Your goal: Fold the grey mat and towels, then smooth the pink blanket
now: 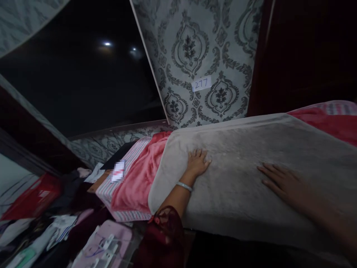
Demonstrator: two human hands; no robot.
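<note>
A grey, plush-looking blanket (228, 193) lies spread over a long raised surface. On its left part my left hand (197, 162) rests palm down with the fingers spread, a pale bracelet (184, 185) on the wrist and a dark red lace sleeve on the arm. My right hand (281, 182), slightly blurred, reaches in from the right and lies flat over the same blanket, fingers stretched out. Neither hand holds anything. Beneath the grey blanket, a pink-red blanket (136, 178) with striped edges shows at the left, and more red cloth (331, 124) at the right.
A large dark television (83, 74) stands against the patterned wallpaper (192, 48), which bears a paper label (201, 84) reading 277. At lower left are a red bag (35, 199), piled clothes (60, 229) and a pink case (119, 234) with white items. Dark wood (309, 56) rises behind at right.
</note>
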